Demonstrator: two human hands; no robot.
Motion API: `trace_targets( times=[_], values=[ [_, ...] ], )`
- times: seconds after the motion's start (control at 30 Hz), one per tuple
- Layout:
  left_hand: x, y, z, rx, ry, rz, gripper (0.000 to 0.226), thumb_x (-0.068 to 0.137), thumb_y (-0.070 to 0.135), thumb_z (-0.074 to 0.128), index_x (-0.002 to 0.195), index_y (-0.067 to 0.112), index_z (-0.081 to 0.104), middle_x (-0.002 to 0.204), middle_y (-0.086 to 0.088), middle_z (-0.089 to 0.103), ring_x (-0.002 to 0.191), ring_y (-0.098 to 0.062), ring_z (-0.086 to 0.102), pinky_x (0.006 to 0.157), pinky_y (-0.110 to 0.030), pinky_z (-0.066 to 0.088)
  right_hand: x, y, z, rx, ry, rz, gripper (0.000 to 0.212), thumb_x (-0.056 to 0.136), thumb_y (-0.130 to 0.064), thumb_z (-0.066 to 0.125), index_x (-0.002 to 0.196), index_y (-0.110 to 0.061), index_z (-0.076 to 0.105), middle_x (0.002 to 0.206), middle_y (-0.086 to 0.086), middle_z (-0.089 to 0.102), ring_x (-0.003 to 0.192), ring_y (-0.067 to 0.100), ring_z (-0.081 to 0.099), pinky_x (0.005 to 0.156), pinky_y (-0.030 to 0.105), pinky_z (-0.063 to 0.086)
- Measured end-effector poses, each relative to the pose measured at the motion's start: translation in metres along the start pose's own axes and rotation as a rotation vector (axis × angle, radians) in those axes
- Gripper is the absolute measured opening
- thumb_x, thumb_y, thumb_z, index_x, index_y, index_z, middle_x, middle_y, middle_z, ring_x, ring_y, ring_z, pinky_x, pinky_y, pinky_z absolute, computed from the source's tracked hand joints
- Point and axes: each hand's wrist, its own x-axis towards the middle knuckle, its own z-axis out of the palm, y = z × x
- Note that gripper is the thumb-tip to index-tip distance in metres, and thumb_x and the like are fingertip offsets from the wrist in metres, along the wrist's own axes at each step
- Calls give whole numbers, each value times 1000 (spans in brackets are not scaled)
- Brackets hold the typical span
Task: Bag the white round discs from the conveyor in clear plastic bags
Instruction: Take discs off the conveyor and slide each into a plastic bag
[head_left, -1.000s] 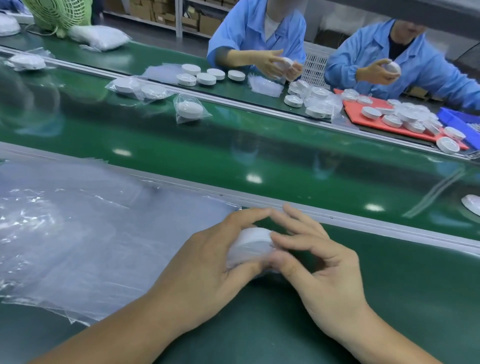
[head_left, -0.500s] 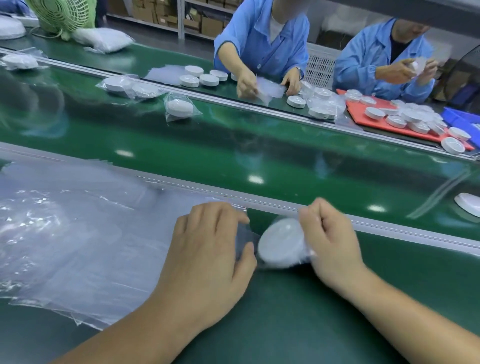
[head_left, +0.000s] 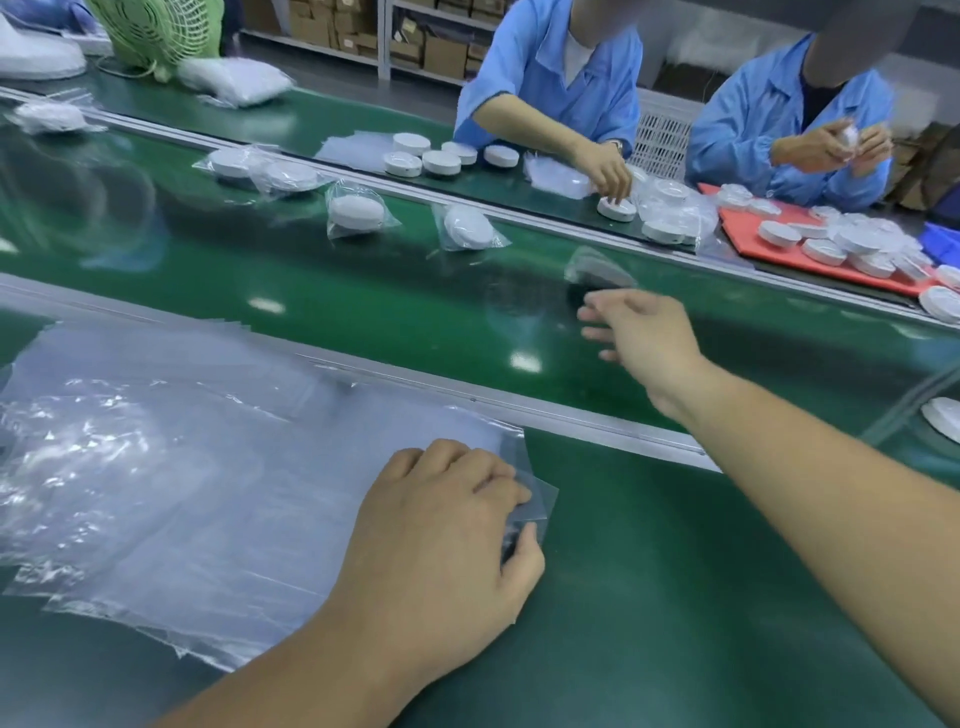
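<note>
Right hand (head_left: 641, 330) now over belt (head_left: 363, 291), blurred; left hand (head_left: 447, 535)'s grip on bag (head_left: 541, 500)

Across the glossy green conveyor belt (head_left: 363, 291) from my station, two workers in pale blue coats (head_left: 561, 78) face me, a white lattice plastic crate (head_left: 662, 140) between them. Behind them, grey metal shelving (head_left: 384, 36) holds brown cardboard boxes (head_left: 441, 52) above a dark floor (head_left: 311, 67). A light green mesh-guarded fan (head_left: 156, 26) stands far left. White light reflections (head_left: 524, 361) glint on the belt.

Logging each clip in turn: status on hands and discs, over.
Left hand pinching corner of top bag. Right hand open over belt, blurred bag just beyond it. Bagged discs on belt. Nothing blocking.
</note>
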Motion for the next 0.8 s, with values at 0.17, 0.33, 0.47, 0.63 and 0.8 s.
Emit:
trace_targets(
  times=[0.17, 0.33, 0.47, 0.63, 0.8],
  values=[
    [-1, -1, 4, -30, 51, 57, 27, 85, 43, 54, 95, 35, 78, 100, 24, 70, 91, -9, 60, 79, -31, 51, -67, 26, -1, -172, -75, -208, 15, 99, -30, 66, 88, -31, 77, 90, -22, 77, 88, -5, 71, 80, 10, 50],
    [-1, 1, 5, -28, 80, 123, 18, 83, 43, 62, 88, 39, 79, 100, 27, 72, 84, -9, 62, 71, -28, 51, -96, 45, -12, -266, -33, -265, 12, 95, -30, 71, 88, -39, 77, 93, -30, 73, 79, -11, 65, 70, 3, 43],
    [-1, 3, 2, 5, 44, 162, 28, 90, 47, 51, 91, 41, 78, 106, 28, 71, 84, -9, 63, 71, -29, 51, -92, 47, -10, -264, -3, -273, 13, 95, -30, 71, 87, -38, 76, 91, -32, 71, 73, -11, 62, 66, 2, 41],
    [-2, 6, 2, 31, 12, 181, 38, 94, 49, 42, 104, 37, 76, 116, 24, 69, 98, -8, 65, 80, -31, 52, -89, 50, -12, -238, -6, -283, 13, 94, -31, 71, 86, -38, 76, 90, -28, 73, 76, -6, 64, 67, 4, 43],
    [-2, 7, 1, -31, 50, 161, 22, 89, 46, 55, 95, 37, 74, 103, 23, 71, 98, -5, 66, 81, -27, 54, -87, 52, -12, -205, -25, -262, 11, 95, -33, 70, 87, -37, 76, 92, -26, 74, 82, -1, 68, 70, 7, 47]
  ],
)
